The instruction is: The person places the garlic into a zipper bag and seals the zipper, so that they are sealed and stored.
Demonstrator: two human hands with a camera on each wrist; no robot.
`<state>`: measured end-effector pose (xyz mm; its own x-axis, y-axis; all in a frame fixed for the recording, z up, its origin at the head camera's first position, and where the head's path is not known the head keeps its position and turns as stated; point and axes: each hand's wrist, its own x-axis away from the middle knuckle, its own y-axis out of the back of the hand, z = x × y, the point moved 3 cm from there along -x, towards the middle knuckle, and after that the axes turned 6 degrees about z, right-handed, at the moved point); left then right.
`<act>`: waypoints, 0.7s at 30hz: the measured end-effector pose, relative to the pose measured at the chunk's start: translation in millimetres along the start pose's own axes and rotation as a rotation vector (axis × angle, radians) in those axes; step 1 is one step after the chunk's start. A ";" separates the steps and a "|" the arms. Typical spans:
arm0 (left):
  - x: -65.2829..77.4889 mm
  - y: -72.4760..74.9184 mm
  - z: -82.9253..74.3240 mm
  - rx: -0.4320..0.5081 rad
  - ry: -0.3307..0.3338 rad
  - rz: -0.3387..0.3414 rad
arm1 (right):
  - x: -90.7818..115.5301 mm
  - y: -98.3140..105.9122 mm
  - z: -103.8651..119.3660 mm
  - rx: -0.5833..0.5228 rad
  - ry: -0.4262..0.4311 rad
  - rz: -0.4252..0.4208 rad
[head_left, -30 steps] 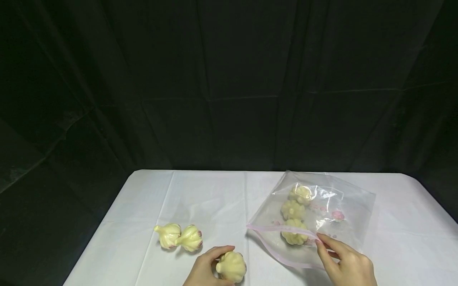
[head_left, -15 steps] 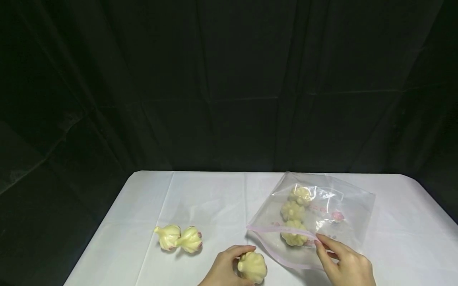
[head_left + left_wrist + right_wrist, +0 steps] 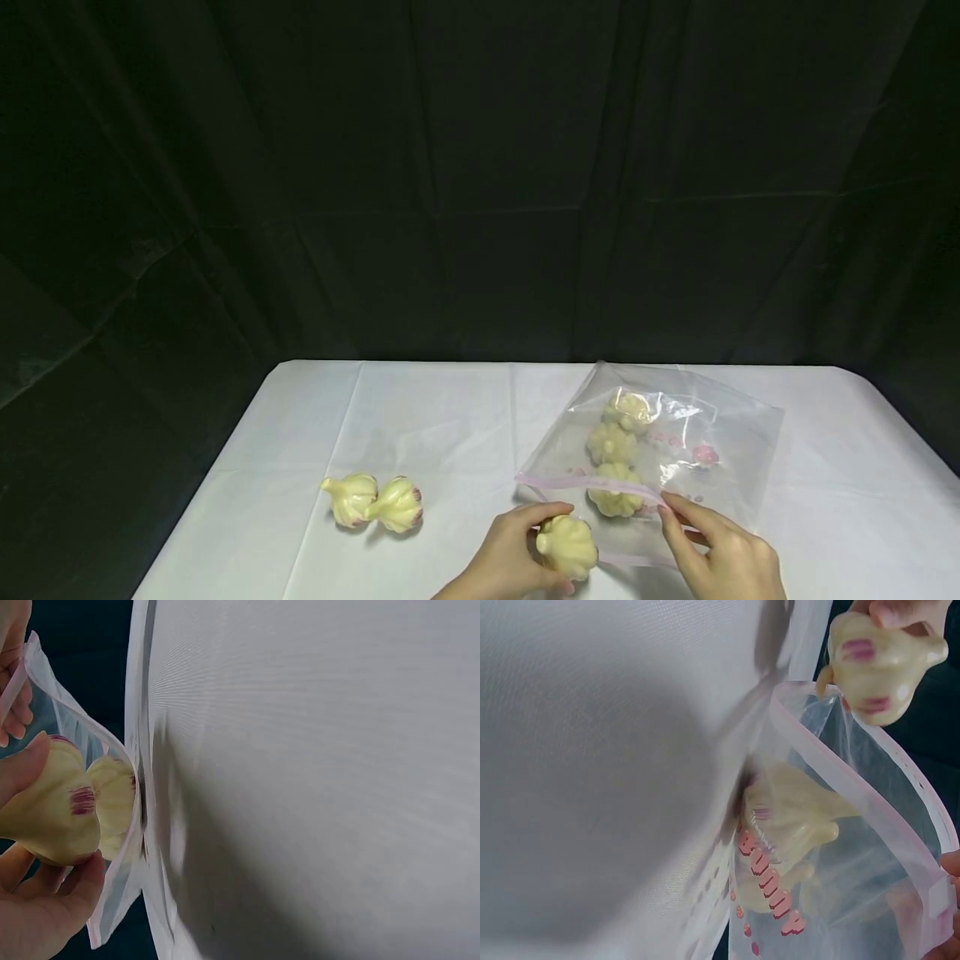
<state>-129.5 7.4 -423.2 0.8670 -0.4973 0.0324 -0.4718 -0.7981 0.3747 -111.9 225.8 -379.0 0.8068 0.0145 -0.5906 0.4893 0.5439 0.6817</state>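
My left hand (image 3: 513, 550) holds a garlic bulb (image 3: 567, 547) between thumb and fingers, close to the mouth of a clear zip bag (image 3: 735, 433). In the right wrist view that held bulb (image 3: 877, 667) is just outside the pink-edged opening. My right hand (image 3: 723, 546) pinches the bag's upper pink rim, keeping the mouth parted. Inside the bag lie three bulbs in a row, the nearest garlic bulb (image 3: 617, 500) just behind the rim. Two more lie on the table at the left, a garlic bulb (image 3: 351, 498) and another garlic bulb (image 3: 397, 504), touching each other.
A white cloth covers the table (image 3: 442, 417). Behind it hangs a black curtain (image 3: 450, 183). The bag spreads over the right part of the table, its far corner near the back edge.
My left hand has carried its garlic bulb rightward, from the table's middle to the front of the bag mouth. The right hand and the bag stay nearly where they were.
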 end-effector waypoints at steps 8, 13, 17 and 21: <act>-13.2 -9.1 -6.9 0.028 0.005 0.017 | -0.1 -0.1 0.0 -0.003 -0.014 0.014; -21.1 -13.7 -9.5 0.014 -0.027 0.002 | -0.6 0.7 0.5 0.001 -0.020 0.016; -26.0 -17.2 -8.0 -0.007 -0.021 -0.008 | -0.7 0.8 0.4 0.005 -0.024 0.021; -29.4 -20.3 -6.0 -0.030 0.004 -0.011 | -0.7 0.9 0.1 0.008 -0.013 0.018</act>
<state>-144.4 40.3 -426.2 0.8726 -0.4875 0.0315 -0.4575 -0.7929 0.4025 -112.0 226.2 -377.9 0.8201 0.0133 -0.5721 0.4768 0.5371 0.6959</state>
